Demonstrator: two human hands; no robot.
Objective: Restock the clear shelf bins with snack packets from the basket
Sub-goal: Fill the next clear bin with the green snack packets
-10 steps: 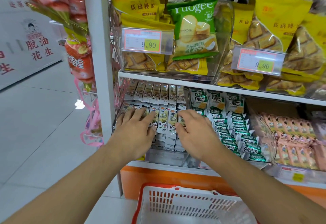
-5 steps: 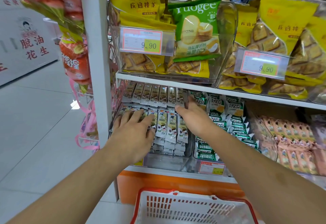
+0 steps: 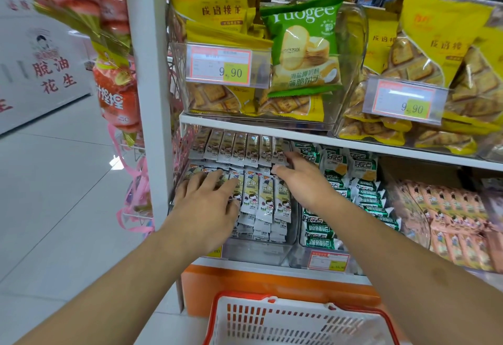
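A clear shelf bin on the lower shelf holds rows of slim grey-white snack packets with cartoon faces. My left hand lies flat on the front-left packets with its fingers spread. Reaching deeper along the bin's right side, my right hand touches the back row of packets with straight fingers. Neither hand holds a packet. The white basket with a red rim sits below on the floor; no packets show in the visible part.
A neighbouring clear bin holds green-and-white packets, and pink packets fill the bin to the right. On the upper shelf stand bins of yellow and green biscuit bags with 9.90 price tags. A white upright post and hanging red snack bags are left.
My right hand has moved from the front packets deeper toward the back row along the bin's right side. My left hand stays pressed on the front-left packets.
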